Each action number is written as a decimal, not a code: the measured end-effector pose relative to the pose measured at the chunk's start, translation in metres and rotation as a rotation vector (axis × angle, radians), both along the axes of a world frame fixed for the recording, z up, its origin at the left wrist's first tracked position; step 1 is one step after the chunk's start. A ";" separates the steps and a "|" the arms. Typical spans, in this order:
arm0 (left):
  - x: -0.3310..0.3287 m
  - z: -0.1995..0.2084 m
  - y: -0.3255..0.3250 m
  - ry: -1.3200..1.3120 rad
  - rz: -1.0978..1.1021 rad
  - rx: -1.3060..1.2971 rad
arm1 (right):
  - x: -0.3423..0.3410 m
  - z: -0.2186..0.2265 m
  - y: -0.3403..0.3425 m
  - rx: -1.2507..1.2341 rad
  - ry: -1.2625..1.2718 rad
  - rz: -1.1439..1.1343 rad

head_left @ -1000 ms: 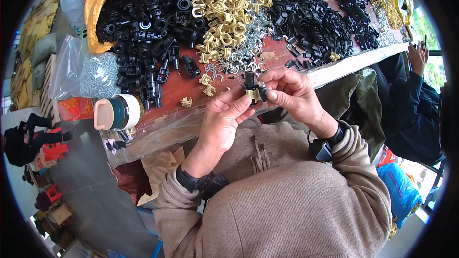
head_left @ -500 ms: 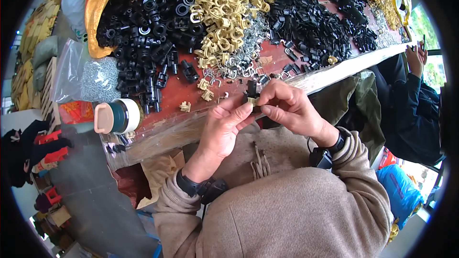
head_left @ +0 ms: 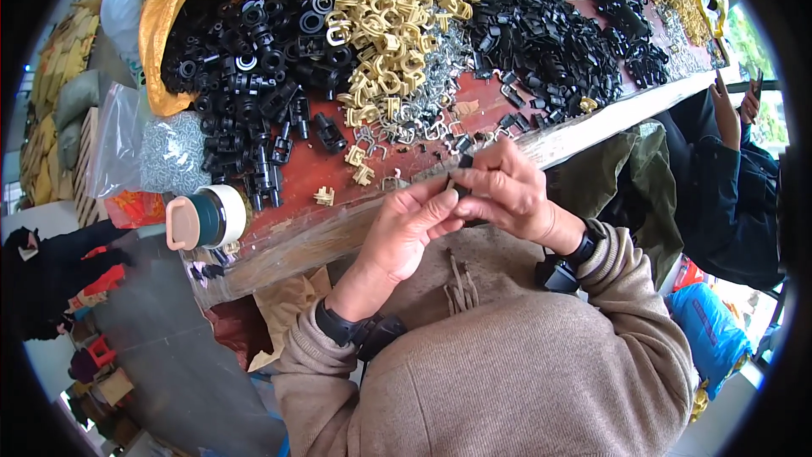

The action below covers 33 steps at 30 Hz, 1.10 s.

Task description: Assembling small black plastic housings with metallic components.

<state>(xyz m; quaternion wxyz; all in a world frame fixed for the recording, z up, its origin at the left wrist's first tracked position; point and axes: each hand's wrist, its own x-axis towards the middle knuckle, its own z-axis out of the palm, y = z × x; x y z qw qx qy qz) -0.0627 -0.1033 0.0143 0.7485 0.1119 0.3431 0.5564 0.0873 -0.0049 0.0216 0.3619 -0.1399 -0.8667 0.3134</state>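
I see left hand [head_left: 401, 235] and right hand [head_left: 510, 196] pinched closed on a small black part [head_left: 460, 189], mostly hidden, near red tabletop [head_left: 303, 171].

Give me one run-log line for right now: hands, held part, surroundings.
left hand and right hand: together, gripping small black part, mostly hidden | cream clips: piled on table | cup: table's left end
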 end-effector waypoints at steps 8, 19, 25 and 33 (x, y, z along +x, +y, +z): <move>-0.003 0.004 0.009 0.123 -0.040 0.046 | 0.002 0.005 0.016 0.100 -0.001 0.020; -0.030 -0.007 0.015 0.255 0.064 0.053 | -0.033 0.005 0.237 0.451 -0.346 -0.452; -0.032 0.000 0.014 0.194 0.114 -0.003 | -0.059 -0.016 0.279 0.625 -0.741 -0.446; -0.032 -0.001 0.007 0.139 0.125 0.020 | -0.010 0.024 0.242 0.553 -0.613 -0.402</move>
